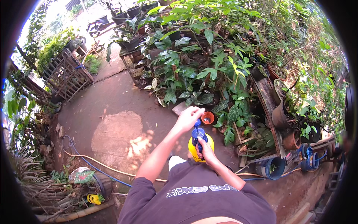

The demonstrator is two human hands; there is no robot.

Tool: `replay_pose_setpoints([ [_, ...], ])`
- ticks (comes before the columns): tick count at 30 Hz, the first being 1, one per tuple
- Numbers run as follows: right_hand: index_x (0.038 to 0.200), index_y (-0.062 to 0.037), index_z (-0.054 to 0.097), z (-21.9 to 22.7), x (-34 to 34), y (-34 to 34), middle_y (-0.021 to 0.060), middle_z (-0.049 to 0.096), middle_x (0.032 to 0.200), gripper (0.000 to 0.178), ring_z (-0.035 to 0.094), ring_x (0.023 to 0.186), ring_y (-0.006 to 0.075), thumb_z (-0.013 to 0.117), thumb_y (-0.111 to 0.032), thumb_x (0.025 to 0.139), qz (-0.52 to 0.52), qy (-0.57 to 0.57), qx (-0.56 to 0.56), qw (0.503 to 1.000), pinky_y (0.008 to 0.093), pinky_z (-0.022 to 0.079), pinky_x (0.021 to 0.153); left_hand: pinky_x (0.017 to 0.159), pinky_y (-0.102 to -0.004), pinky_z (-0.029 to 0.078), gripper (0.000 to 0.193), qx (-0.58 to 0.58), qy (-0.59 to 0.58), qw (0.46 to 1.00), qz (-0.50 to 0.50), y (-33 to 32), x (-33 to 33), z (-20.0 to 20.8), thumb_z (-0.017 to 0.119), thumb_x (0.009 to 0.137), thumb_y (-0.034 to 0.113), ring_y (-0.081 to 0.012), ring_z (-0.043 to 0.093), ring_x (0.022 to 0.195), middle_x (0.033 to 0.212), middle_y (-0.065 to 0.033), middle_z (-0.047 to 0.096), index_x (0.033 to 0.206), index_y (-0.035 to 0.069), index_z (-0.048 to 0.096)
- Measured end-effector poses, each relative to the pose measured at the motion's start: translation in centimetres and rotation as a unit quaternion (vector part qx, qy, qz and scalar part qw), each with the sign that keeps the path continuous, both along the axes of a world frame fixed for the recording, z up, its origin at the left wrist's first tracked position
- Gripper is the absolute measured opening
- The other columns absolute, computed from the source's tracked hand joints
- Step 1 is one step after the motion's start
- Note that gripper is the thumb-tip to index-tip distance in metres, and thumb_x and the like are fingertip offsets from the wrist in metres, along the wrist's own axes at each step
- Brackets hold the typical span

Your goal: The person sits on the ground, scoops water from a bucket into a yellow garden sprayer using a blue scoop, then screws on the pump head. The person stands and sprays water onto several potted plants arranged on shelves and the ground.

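Note:
A pump sprayer with a yellow tank and a blue top stands upright close in front of my body. My right hand is wrapped round its blue handle, with the thumb on top. Above the tank, my left hand is closed at the sprayer's blue plunger; the palm and fingers hide part of the knob. Just beyond the sprayer, an orange pot rests on the ground beside leafy plants, apart from both hands.
Dense potted plants fill the far side and right. A yellowish hose and a blue hose cross the ground behind my arms. Blue buckets stand at right. A wooden gate stands far left; a yellow container lies near left.

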State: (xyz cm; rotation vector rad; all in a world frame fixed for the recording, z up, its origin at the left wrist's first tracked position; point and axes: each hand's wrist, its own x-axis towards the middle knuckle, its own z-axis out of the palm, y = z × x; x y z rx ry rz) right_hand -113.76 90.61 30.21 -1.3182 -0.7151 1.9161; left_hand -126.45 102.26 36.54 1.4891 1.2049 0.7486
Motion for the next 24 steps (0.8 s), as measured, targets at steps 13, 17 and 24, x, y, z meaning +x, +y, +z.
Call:
replay_pose_setpoints([
  [13,0.070,-0.0082,0.048,-2.1,-0.4,2.6,-0.0012,0.042,0.052,0.045,0.040,0.041,0.0085,0.043,-0.047,0.092,-0.046,0.024,0.039,0.998,0.0237,0.034,0.043,0.071,-0.0402,0.052,0.061,0.133,0.460,0.866,-0.146,3.8,3.9,9.6,0.044,0.085,0.059,-0.0302,0.067,0.074,0.071,-0.0148,0.066,0.072,0.005,0.069],
  [17,0.069,-0.0087,0.048,-1.0,0.1,3.0,-0.0020,0.043,0.053,0.044,0.039,0.041,0.0071,0.043,-0.046,0.093,-0.102,0.008,0.090,0.991,0.0214,0.033,0.041,0.071,-0.0418,0.052,0.059,0.152,0.419,0.889,-0.103,5.2,5.4,10.1,0.042,0.087,0.054,-0.0325,0.066,0.071,0.068,-0.0160,0.066,0.071,0.004,0.069],
  [24,0.066,-0.0082,0.045,0.5,2.5,2.8,-0.0019,0.038,0.046,0.049,0.035,0.037,0.0077,0.040,-0.048,0.094,-0.171,-0.013,0.101,0.980,0.0221,0.027,0.037,0.073,-0.0411,0.052,0.053,0.126,0.369,0.912,-0.122,2.9,10.1,2.0,0.042,0.087,0.050,-0.0336,0.066,0.074,0.072,-0.0175,0.066,0.075,0.006,0.071],
])
